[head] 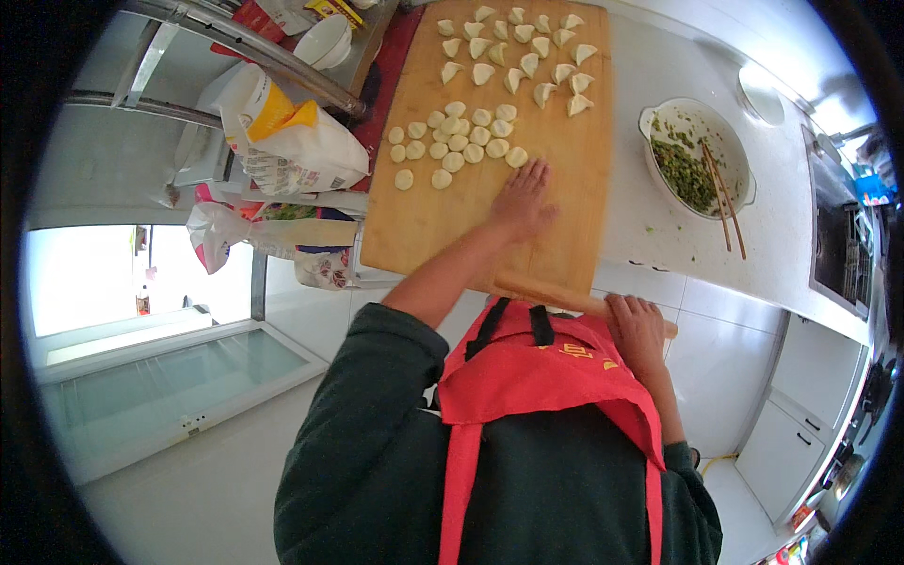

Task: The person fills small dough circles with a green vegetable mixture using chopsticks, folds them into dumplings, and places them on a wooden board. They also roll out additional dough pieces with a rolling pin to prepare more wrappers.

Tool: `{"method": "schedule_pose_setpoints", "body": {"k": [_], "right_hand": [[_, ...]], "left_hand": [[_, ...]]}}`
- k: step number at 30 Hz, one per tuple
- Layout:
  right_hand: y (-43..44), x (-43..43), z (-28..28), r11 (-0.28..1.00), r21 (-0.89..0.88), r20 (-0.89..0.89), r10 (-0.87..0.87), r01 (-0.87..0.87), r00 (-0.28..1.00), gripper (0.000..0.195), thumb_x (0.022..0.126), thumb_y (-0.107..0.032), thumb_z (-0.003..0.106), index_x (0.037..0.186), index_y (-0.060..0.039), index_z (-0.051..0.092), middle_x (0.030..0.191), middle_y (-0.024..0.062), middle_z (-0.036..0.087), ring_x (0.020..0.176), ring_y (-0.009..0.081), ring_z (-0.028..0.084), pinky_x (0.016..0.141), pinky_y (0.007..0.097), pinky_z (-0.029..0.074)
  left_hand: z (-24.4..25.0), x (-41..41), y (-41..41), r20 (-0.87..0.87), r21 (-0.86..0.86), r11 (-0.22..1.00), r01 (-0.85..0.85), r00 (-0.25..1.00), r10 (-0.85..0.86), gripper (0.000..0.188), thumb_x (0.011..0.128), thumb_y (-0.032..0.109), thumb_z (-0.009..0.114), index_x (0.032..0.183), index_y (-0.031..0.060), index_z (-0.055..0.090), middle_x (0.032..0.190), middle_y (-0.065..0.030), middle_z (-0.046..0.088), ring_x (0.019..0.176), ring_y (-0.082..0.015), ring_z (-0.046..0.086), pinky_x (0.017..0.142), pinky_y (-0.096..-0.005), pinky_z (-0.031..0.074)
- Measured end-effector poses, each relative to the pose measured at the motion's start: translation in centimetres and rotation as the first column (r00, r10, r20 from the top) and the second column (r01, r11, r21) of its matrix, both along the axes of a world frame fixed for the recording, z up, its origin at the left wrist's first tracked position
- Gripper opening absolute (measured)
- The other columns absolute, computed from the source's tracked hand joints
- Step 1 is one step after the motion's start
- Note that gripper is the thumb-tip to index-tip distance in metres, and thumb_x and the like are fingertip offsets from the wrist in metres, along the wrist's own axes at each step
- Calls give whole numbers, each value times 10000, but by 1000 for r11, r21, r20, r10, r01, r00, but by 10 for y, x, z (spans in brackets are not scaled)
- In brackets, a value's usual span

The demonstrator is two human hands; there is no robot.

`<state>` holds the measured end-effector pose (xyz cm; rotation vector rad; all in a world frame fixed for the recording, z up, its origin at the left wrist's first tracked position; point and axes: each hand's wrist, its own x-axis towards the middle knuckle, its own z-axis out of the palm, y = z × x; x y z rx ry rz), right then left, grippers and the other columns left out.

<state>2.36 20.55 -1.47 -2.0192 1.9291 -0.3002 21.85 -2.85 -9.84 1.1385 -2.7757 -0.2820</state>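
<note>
My left hand [524,200] lies palm down on the wooden board [395,233], its fingertips close to the nearest flattened dough rounds [453,162]. Nothing shows in that hand, though what is under the palm is hidden. My right hand [637,332] grips one end of a wooden rolling pin [558,295], which lies across the board's near edge, by the red apron. Several folded dumplings [522,33] sit in uneven rows on the far part of the board. To the right of the board, a white bowl [736,127] holds chopped green filling [679,173], with wooden chopsticks [722,198] leaning in it.
A white flour bag [318,155] and other plastic packages [219,229] stand left of the board, near a metal rack [268,53] and a white bowl [325,41]. Another bowl [761,95] is at the back right. A sink or appliance [837,226] borders the counter [635,233].
</note>
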Motion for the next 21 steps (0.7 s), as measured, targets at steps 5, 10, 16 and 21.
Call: {"method": "schedule_pose_setpoints", "body": {"k": [5,10,16,21], "right_hand": [[-36,8,-9,997,-32,30,66,-65,997,336,789,-223,629,1111,-150,570,876,66,604,871,256,589,766,403,433],[-75,29,-27,994,12,-27,111,-111,993,366,789,-221,595,1152,-188,566,1054,70,606,1063,243,557,900,435,410],[-100,85,-57,972,-218,-106,-110,84,988,572,882,-401,482,1348,-75,433,1461,136,328,1359,298,298,1098,529,202],[-197,88,-68,875,-297,-152,-439,382,886,658,907,-466,432,1374,-7,373,1456,159,335,1366,304,282,1100,527,176]], "left_hand": [[20,30,-28,-520,596,799,82,797,307,441,827,290,610,1176,25,561,1086,-134,599,1006,-259,571,884,-341,452],[43,33,-29,-94,456,890,-27,992,78,257,784,185,665,1000,61,602,928,-115,611,932,-220,594,855,-334,470],[34,53,-19,-135,627,748,-218,915,380,241,733,207,694,883,45,596,853,-98,642,796,-263,624,707,-376,491],[55,50,-31,39,587,799,-128,991,130,183,756,191,674,869,49,651,874,-139,663,817,-281,639,722,-376,494]]}}
